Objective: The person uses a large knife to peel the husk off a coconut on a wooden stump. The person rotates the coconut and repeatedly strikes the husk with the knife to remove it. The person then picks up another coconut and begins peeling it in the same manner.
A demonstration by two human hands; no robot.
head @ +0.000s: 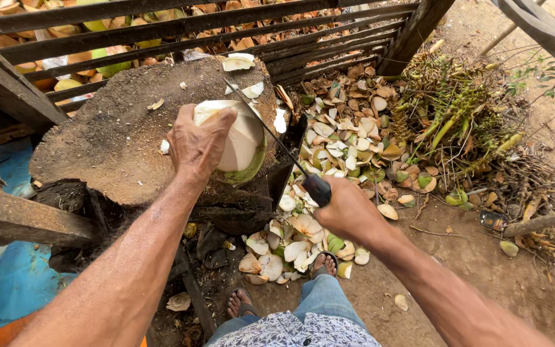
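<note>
A young coconut, mostly pared to white with a green strip at its lower edge, lies on a big round wooden chopping block. My left hand presses on its left side and top. My right hand grips the dark handle of a long thin-bladed knife. The blade runs up and left across the coconut's right side, with its tip near the block's far edge.
A heap of cut coconut husk pieces lies on the dirt right of the block, with more by my sandalled feet. A slatted wooden crate holding coconuts stands behind. Green stalks lie farther right; blue tarp at left.
</note>
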